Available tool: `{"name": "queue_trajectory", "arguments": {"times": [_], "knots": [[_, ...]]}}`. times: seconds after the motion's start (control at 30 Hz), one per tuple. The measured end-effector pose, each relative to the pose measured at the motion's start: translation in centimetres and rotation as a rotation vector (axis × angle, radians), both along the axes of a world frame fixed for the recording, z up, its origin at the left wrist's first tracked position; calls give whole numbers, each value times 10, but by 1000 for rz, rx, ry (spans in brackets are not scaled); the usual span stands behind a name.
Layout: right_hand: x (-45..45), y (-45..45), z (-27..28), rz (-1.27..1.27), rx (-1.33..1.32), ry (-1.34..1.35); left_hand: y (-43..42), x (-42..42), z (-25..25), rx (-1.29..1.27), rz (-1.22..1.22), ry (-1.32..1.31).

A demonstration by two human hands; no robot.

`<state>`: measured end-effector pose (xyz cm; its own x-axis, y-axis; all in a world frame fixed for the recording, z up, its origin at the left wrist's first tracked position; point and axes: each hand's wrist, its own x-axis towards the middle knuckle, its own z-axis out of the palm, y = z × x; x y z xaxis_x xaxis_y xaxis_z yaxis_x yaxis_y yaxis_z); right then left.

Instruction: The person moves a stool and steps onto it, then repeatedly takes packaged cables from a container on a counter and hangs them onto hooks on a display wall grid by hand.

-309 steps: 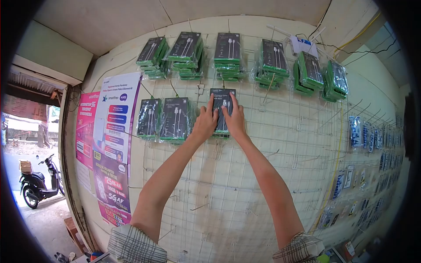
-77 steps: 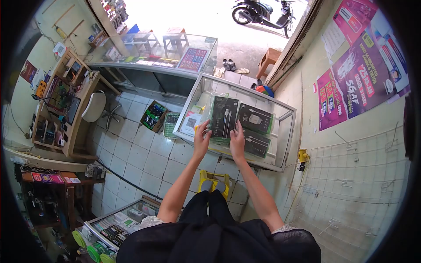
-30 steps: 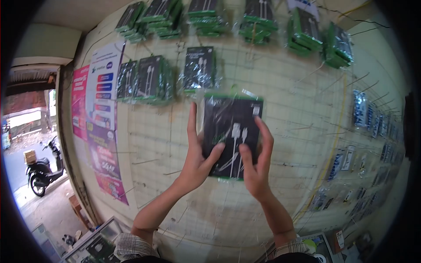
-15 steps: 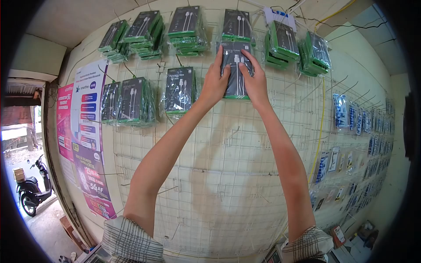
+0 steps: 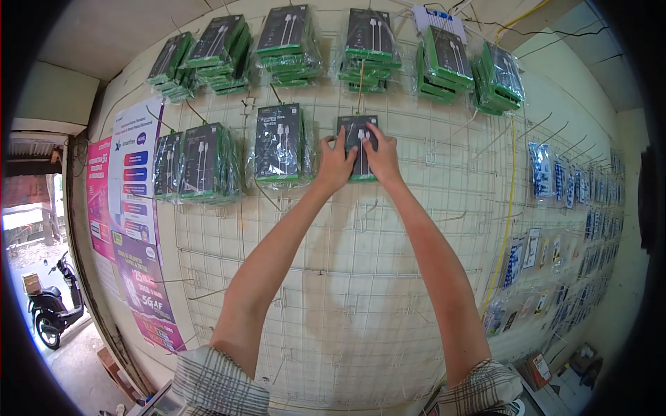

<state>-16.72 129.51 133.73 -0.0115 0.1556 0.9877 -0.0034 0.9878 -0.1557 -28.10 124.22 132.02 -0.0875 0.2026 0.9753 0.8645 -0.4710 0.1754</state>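
A black and green boxed cable pack [image 5: 362, 166] lies flat against the wire grid, below a hook in the second row. My left hand [image 5: 336, 163] grips its left edge, and my right hand [image 5: 381, 155] grips its right edge, thumbs on the front. Just to the left hangs another cable pack [image 5: 278, 142] in clear plastic. Farther left, more packs [image 5: 202, 159] hang close together. Above my hands, a stack of similar packs [image 5: 370, 35] hangs from a top-row hook.
The wire grid [image 5: 333, 277] with protruding hooks covers the wall. Small blue and white packets [image 5: 541, 170] hang at the right. Posters [image 5: 139, 187] are on the left wall, beside a doorway with a motorbike [image 5: 52, 305] outside. A white device [image 5: 440, 24] sits high up.
Over the last half second, both hands have lowered the pack from in front of the top-row stack to the second row. Earlier, it was picked up from the glass case.
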Motion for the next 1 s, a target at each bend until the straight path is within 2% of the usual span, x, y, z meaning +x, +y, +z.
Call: {"name": "queue_trajectory", "arguments": {"times": [0.07, 0.2, 0.37, 0.43, 0.5, 0.57, 0.63, 0.7, 0.77, 0.8, 0.9, 0.97, 1.0], "knots": [[-11, 18, -10, -156, 57, 16, 20, -10, -12, 120, 107, 121], [-21, 32, -21, -250, 119, 27, 19, -5, -25, 31, 147, 105], [-7, 18, -24, -331, -9, -84, 11, -4, -32, -43, 195, 146], [6, 11, -18, -352, -55, -90, 4, 4, -37, 48, 171, 120], [28, -4, -16, -95, 26, 85, -17, 14, -43, 140, 148, 91], [57, -67, -34, 106, 122, 191, -67, 33, -52, 250, -137, 85], [74, -117, -67, 168, 232, 221, -113, 48, -74, 268, -426, 4], [77, -156, -118, 229, 224, 180, -164, 55, -113, 197, -376, -56], [76, -190, -181, 271, 171, -3, -204, 51, -166, 164, -335, -85], [71, -201, -208, 291, 249, -166, -221, 42, -195, 157, -239, -68], [18, -233, -313, 718, 18, -500, -283, 19, -285, 21, 190, -150], [-7, -258, -396, 910, -185, -805, -326, 13, -353, -106, 318, -577], [-10, -270, -437, 993, -301, -1012, -349, 10, -395, -100, 389, -630]]}}
